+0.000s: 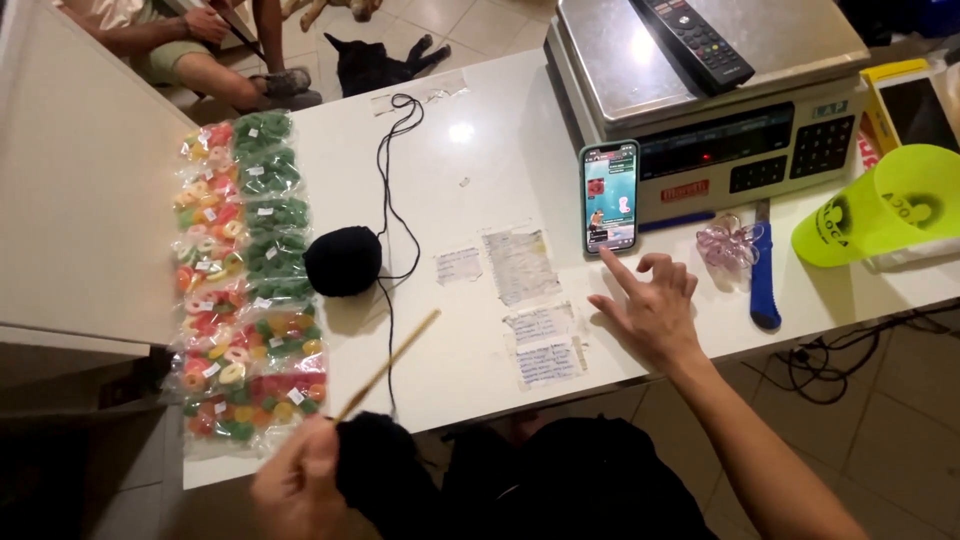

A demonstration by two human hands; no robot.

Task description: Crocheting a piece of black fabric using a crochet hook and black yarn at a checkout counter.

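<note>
My right hand (652, 310) is hovering over the white table (480, 150), fingers spread and loose, gripping nothing; the index finger (615, 268) is stretching toward the lower edge of the phone (610, 196), and I cannot tell if it is touching. The phone is leaning upright against the front of the scale (720, 130), its screen lit. My left hand (295, 485) is sitting low at the near table edge, clenched around a wooden hook (388, 364) and a dark piece of knitting (380, 470); the hook is pointing up and right over the table. Black yarn (390, 170) is trailing from the knitting up to a black ball (343, 261), which is lying just beside rows of bagged candy rings (245, 270). Paper slips (520, 265) are lying between the ball and my right hand. A remote (697, 40) is resting on the scale's pan. To the right, a blue knife (764, 270) and a yellow-green cup (880, 210) on its side are lying near the scale.
</note>
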